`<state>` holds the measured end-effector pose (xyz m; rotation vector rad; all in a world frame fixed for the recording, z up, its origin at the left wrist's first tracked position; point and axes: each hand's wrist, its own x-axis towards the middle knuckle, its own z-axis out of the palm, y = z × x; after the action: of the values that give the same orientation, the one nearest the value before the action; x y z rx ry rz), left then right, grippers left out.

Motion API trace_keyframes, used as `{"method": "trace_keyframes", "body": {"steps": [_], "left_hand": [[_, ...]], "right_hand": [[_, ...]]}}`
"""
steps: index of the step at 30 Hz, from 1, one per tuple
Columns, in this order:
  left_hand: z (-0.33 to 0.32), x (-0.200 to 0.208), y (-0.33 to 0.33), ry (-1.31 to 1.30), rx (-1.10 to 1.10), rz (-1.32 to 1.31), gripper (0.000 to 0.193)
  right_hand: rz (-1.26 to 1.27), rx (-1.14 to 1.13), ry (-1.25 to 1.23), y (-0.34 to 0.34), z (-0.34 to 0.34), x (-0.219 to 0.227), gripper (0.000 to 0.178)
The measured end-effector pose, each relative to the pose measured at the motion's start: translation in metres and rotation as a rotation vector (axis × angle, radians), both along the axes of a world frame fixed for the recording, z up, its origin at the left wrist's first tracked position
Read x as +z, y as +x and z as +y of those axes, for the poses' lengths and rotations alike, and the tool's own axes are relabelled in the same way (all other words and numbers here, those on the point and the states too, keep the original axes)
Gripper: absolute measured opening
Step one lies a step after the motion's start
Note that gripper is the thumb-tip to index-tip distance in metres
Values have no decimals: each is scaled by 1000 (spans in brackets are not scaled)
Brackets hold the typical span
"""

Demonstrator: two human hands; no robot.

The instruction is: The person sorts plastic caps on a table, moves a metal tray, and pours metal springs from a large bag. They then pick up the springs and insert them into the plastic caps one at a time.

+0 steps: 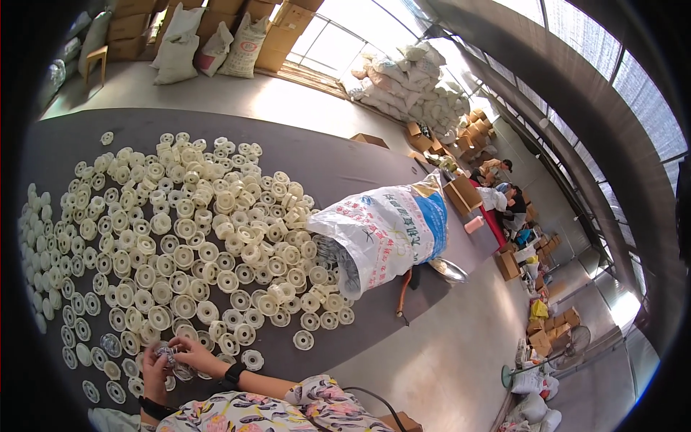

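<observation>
My left hand (pixel 153 376) and my right hand (pixel 198 358) are close together at the near edge of a dark grey table (pixel 374 320). Their fingers are closed around a shiny silvery piece (pixel 165 351), partly hidden by the fingers; its exact kind is too small to tell. Around and beyond them spreads a large heap of cream-white plastic wheel-shaped parts (pixel 186 307). Left of my hands, among the white parts, lies another glossy, greyish round piece (pixel 111 345).
A white printed woven sack (pixel 381 230) lies on the table right of the heap, its mouth showing grey contents. Beyond it are a metal bowl (pixel 450 271) and an orange-handled tool (pixel 403 295). Stacked sacks, cartons, a fan (pixel 568 345) and people (pixel 504 198) are farther off.
</observation>
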<state>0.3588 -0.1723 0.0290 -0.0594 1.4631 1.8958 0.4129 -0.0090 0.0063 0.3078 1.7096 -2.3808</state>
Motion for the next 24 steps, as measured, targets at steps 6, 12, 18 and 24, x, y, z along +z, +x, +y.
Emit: {"method": "trace_keyframes", "body": {"steps": [6, 12, 18, 24], "left_hand": [[-3, -5, 11, -10, 172, 137, 40], [5, 14, 18, -351, 160, 945, 53], [5, 32, 10, 4, 76, 439, 54], [2, 28, 16, -358, -15, 820, 51]], "right_hand": [[-261, -36, -428, 7, -6, 33, 30], [-392, -100, -683, 10, -8, -23, 27], [-499, 122, -949, 15, -23, -20, 29], [-384, -119, -946, 14, -11, 8, 22]]}}
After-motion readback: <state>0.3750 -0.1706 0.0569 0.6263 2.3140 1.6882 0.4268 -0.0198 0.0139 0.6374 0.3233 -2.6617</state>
